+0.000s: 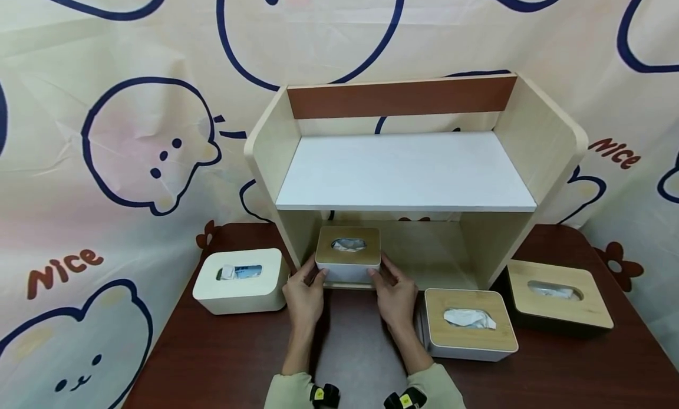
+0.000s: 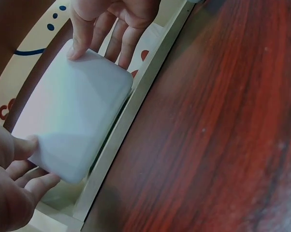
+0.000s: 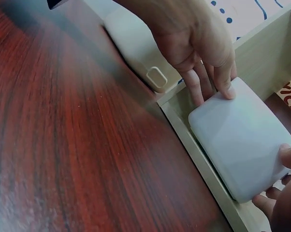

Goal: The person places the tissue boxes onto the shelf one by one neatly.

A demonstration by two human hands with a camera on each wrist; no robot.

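Both hands hold a small white tissue box with a brown lid, at the left of the shelf unit's lower compartment. A tissue shows in its oval slot. My left hand grips the left side, its thumb on the front face. On the opposite side, my right hand grips it with the thumb likewise on the front. In both wrist views the box's white front is close above the compartment's front edge. Whether its base fully rests on the floor there, I cannot tell.
A white tissue box stands left of the wooden shelf unit. At the right are a wood-lidded white tissue box and a wood-lidded dark one. All are on the reddish-brown table; a patterned cloth hangs behind.
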